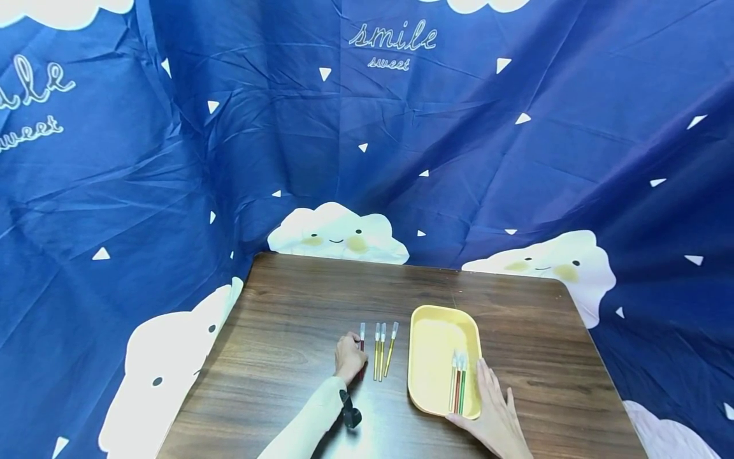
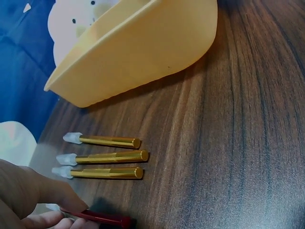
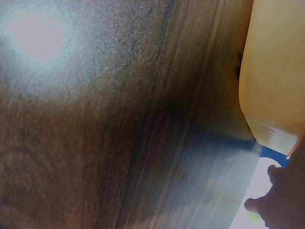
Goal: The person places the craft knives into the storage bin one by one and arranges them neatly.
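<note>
My left hand (image 1: pixel 350 358) pinches a red capped craft knife (image 2: pixel 107 219) by its cap end, low over the table. To its right, three gold craft knives (image 2: pixel 110 158) with translucent caps lie roughly side by side, caps toward the far side. A yellow tray (image 1: pixel 421 312) stands right of them. Inside it, along the right side, lie several slim craft knives (image 1: pixel 457 389), red and green ones among them. My right hand (image 1: pixel 494 408) rests against the tray's near right corner, fingers extended along the right wall and thumb at the near rim.
The brown wooden table (image 1: pixel 287 306) carries all of these things. Blue cloth (image 1: pixel 401 127) with clouds and white triangles hangs behind and to the left of it. A black wrist strap (image 1: pixel 350 411) sits on the left forearm.
</note>
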`<act>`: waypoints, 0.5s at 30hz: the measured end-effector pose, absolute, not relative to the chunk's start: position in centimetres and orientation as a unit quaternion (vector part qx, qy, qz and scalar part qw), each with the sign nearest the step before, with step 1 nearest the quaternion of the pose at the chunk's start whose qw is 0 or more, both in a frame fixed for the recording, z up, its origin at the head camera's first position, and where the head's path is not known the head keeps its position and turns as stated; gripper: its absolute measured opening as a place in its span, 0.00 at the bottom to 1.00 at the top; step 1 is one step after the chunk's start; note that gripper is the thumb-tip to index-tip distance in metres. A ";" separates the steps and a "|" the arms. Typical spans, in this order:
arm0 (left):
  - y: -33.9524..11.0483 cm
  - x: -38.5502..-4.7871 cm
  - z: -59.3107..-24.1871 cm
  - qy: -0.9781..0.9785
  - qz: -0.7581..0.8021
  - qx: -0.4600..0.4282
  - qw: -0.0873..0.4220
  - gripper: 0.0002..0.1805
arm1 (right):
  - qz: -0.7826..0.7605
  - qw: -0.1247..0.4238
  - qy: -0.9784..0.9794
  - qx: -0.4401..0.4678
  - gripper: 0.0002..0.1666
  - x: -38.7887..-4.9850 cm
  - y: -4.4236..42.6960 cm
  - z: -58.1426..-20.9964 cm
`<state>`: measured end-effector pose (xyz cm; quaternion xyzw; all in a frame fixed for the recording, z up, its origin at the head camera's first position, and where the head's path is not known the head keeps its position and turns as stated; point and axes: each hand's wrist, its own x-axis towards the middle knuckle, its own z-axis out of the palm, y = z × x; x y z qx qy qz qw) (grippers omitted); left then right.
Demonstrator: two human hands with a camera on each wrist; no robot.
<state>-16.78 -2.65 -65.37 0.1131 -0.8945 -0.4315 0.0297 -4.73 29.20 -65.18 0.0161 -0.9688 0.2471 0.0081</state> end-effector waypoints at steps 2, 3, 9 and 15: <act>-2.7 -16.8 -65.2 -0.895 -0.431 0.113 0.029 0.19 | 0.246 0.010 -0.969 0.017 0.84 -4.7 29.2 -65.2; -2.7 -16.8 -65.1 -0.894 -0.432 0.114 0.026 0.19 | 0.246 0.009 -0.969 0.017 0.84 -4.7 29.2 -65.2; -2.7 -16.9 -64.6 -0.893 -0.433 0.123 0.000 0.20 | 0.246 0.004 -0.969 0.015 0.84 -4.6 29.2 -65.2; -2.4 -16.9 -64.0 -0.894 -0.429 0.129 -0.002 0.18 | 0.246 0.000 -0.969 0.013 0.84 -4.7 29.3 -65.3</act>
